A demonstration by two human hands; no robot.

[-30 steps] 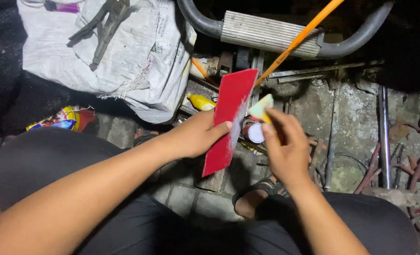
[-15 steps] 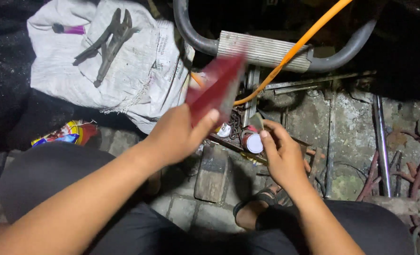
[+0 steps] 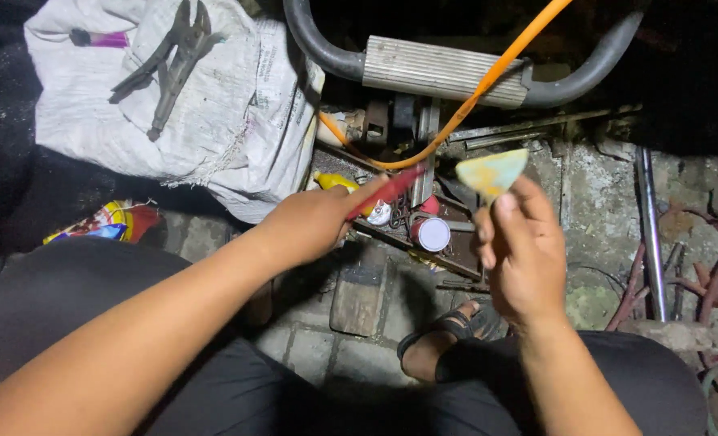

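Note:
My left hand [image 3: 314,222] grips a flat red card-like piece [image 3: 391,190], seen nearly edge-on and pointing toward the tray of small parts [image 3: 424,242]. My right hand [image 3: 520,250] is raised and pinches a pale, fan-shaped scrap [image 3: 492,172] stained yellow and blue between thumb and fingers. Below and between the hands sit a small round white-lidded tin [image 3: 432,233] and a yellow bottle [image 3: 335,182].
A white woven sack [image 3: 214,113] at the upper left carries pliers [image 3: 173,60] and a purple-handled tool [image 3: 100,38]. An orange hose [image 3: 472,101] crosses a ribbed grey metal part with curved black tubes [image 3: 440,69]. Metal rods [image 3: 648,234] lie at right. My sandalled foot [image 3: 448,331] rests on bricks.
My left hand swung the red piece down from upright and flat-on to low and edge-on near the parts. My right hand rose from the tin, lifting the pale scrap.

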